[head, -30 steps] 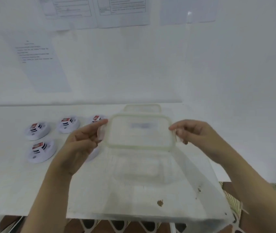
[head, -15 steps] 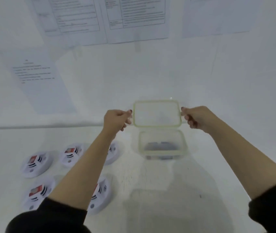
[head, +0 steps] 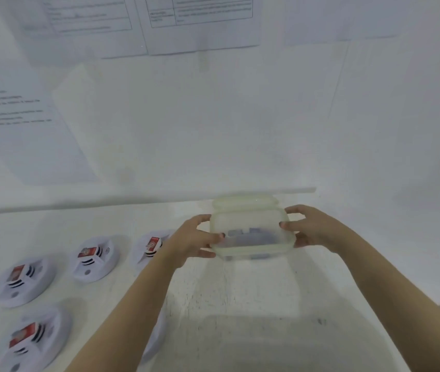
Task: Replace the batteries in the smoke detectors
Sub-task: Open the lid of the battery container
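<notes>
So this one is very early in the job, from the look of it. The person has a translucent plastic box (head: 251, 232) held between both hands. The left hand (head: 194, 240) is curled round its left end and the right hand (head: 312, 229) round its right end, thumbs over the near rim. There are dark bluish shapes (head: 251, 237) inside, probably the spare batteries, but they're too blurry to call. A pale rounded piece (head: 245, 201) sits just beyond the box and could be its lid, can't tell. The smoke detectors (head: 95, 260) lie in a group off to the left of the left hand. Four are in plain sight, and a fifth detector (head: 157, 342) is half hidden under the left forearm. Each one shows a red-labelled block (head: 87, 252) on top, which looks like a battery sitting in its slot. So going by that, nothing looks swapped yet and all five are left to do. On room: the box is right at the far side of the table (head: 240, 291), with the wall (head: 240, 130) and its paper sheets (head: 200, 22) directly past the fingers, so there's nowhere to go forward. There's open white tabletop between the hands and the person, plenty to pull the box back into. The table edge runs out not far to the right of the right forearm. Sweeping left would risk clipping the nearest detector.
</notes>
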Motion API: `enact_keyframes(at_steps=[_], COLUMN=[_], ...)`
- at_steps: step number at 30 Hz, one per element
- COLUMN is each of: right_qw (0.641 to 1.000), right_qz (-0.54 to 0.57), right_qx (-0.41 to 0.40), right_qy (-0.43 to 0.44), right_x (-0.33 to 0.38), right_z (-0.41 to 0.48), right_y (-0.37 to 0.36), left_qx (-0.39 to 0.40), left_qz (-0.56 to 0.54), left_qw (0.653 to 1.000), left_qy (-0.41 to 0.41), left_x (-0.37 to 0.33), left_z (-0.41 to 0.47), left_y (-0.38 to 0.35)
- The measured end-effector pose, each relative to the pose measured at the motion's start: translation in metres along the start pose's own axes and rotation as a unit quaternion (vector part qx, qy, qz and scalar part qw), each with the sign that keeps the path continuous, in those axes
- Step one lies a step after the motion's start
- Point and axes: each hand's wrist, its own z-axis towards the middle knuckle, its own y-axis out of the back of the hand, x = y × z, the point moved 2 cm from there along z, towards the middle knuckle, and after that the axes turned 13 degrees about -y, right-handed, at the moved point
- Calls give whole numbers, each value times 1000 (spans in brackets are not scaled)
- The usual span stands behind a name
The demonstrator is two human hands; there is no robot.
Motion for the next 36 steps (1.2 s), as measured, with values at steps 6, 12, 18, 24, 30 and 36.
enact_keyframes(at_steps=[6,12,18,24,30,36], right_qw=[998,984,997,994,993,978], right_qz=[44,143,33,75,101,173], right_qx=[42,107,68,69,55,116], right_qy=[31,1,-33,-42,4,-6], right_x=[-24,-53,-49,-44,-39,-40], right_z=[-22,-29,-51,-55,-45,-36], right_y=[-2,-3,-4,-18,-38,-40], left_qx=[-51,-2,-2,-5,29,15], left_qz=[-23,-137,-27,19,25,-30], left_qw=[998,991,998,997,999,999], left_qy=[-21,-6,-64,-80,-20,-37], left_x=[8,34,27,16,19,23], left_z=[-22,-44,-46,-42,-39,-35], left_y=[-8,-15,-13,-12,-28,-29])
